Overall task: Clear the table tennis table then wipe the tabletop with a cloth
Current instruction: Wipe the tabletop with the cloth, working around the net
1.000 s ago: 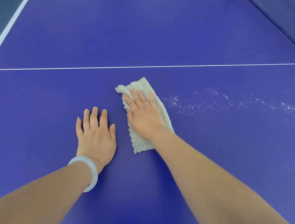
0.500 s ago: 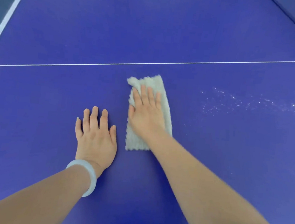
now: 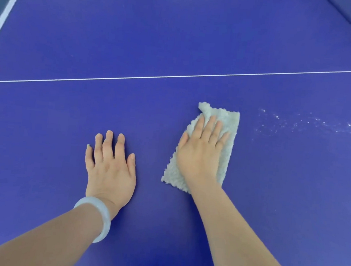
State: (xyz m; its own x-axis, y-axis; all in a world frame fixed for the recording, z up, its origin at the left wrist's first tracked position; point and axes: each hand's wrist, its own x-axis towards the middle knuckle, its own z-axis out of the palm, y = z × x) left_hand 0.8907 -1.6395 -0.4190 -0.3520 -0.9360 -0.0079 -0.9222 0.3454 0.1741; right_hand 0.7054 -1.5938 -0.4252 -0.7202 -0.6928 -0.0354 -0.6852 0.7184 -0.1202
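The right hand (image 3: 200,153) lies flat on a pale fuzzy cloth (image 3: 230,124), fingers straight and spread a bit, pressing it down onto the blue tabletop (image 3: 177,38). Nothing is curled round the cloth, just a flat palm on top. The cloth sits right of centre, just near of the thin white line (image 3: 132,78) running across the table, and its far left corner is bunched up a little. The left hand (image 3: 111,167) is planted flat on the bare table just left of the cloth, fingers straight, holding nothing, with a whitish bangle (image 3: 100,217) on the wrist. Off to the right of the cloth there's a scatter of white specks (image 3: 309,122) on the surface.
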